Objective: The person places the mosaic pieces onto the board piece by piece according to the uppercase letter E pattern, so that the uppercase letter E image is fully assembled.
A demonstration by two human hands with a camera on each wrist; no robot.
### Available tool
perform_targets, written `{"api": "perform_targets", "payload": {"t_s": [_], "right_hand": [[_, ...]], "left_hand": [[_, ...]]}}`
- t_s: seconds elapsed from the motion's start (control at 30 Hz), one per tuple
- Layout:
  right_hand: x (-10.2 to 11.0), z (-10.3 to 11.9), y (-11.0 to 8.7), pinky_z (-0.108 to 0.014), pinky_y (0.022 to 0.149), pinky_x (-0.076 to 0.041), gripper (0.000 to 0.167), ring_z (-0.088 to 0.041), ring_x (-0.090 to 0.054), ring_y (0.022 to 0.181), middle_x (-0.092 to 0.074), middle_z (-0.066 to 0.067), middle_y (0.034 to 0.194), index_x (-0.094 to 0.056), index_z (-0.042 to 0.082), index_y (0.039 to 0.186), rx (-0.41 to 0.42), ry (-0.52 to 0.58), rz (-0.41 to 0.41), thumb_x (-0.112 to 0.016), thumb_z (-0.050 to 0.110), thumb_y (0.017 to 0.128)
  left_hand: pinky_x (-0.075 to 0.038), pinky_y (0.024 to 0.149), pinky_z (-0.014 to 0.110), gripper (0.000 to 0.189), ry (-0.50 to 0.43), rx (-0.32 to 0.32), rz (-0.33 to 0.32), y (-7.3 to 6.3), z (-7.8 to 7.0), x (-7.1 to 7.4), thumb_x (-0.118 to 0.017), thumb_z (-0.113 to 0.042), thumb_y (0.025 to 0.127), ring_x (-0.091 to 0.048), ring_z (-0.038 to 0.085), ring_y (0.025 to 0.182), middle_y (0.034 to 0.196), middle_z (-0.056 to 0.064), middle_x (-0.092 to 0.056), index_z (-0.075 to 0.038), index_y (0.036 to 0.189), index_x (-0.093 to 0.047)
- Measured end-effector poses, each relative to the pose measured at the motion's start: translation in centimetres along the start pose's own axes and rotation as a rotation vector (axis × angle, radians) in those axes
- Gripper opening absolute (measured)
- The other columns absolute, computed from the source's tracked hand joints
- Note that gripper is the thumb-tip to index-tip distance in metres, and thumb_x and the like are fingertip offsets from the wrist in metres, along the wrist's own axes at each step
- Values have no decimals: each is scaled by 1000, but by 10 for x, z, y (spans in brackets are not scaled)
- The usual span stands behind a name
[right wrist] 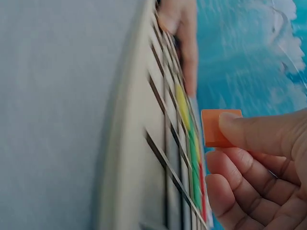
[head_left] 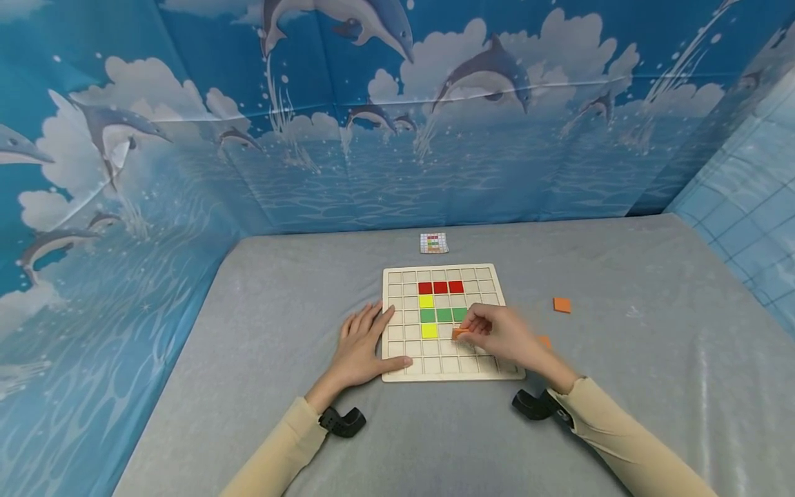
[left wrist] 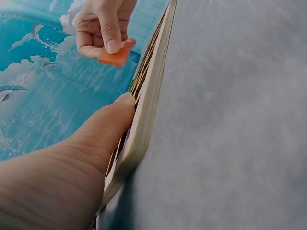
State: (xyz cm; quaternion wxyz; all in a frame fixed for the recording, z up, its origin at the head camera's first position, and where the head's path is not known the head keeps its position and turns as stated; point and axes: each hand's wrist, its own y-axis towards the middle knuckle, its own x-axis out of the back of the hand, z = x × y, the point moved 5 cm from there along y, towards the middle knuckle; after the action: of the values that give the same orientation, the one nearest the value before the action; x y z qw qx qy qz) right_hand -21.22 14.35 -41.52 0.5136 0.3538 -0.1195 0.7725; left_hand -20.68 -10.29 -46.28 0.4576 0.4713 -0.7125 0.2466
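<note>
A wooden grid board (head_left: 450, 377) lies on the grey-covered table. My left hand (head_left: 359, 351) rests at its left side, fingers straight along the edge and thumb on the lower left squares. Between thumb and fingers my right hand (head_left: 502, 335) pinches an orange square tile (right wrist: 211, 135), held above the lower middle of the board. Set in the grid are three red tiles (head_left: 440, 287) in a row, a yellow tile (head_left: 425, 301) below the leftmost red, a row of green tiles (head_left: 444, 315), and another yellow tile (head_left: 429, 331) under the leftmost green.
One loose orange tile (head_left: 562, 305) lies right of the board. Another orange tile (head_left: 544, 342) shows partly behind my right wrist. Beyond the board is a small card (head_left: 433, 243) printed with a coloured grid. A blue dolphin-print curtain (head_left: 397, 179) closes off the table's far side.
</note>
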Motion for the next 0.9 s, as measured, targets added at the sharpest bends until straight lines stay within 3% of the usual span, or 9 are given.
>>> {"api": "perform_targets", "payload": {"t_s": [0.17,0.33,0.6,0.9], "right_hand": [[-22,8,-1,-24,57,-46,14,-6,-53,63,-59,10,73,-66,16,80,5,36,49,-78,9,80],[-34,16,1,-24,57,-46,14,-6,-52,62,-59,10,74,-65,15,82,68,34,70,-77,8,80],[-42,21,9,-25,61,-46,14,-3,-52,64,-56,14,72,-65,18,82,70,-41,57,-77,12,81],[-43,23,13,-25,56,-41,14,-2,-48,60,-53,17,68,-64,23,80,71,-149,42,-77,17,81]], "left_hand": [[-6,108,52,97,5,2,-2,0,-1,0,-64,-65,77,-10,29,142,155,11,-20,-15,151,-27],[-7,108,52,96,10,4,-5,0,-1,0,-65,-64,77,-11,30,141,154,11,-21,-15,151,-28],[-7,108,51,96,14,4,-8,-1,1,0,-65,-64,77,-12,29,141,154,11,-21,-15,151,-28],[-6,108,52,95,7,-8,-10,-1,1,1,-64,-64,78,-11,30,141,154,11,-21,-15,151,-27]]}}
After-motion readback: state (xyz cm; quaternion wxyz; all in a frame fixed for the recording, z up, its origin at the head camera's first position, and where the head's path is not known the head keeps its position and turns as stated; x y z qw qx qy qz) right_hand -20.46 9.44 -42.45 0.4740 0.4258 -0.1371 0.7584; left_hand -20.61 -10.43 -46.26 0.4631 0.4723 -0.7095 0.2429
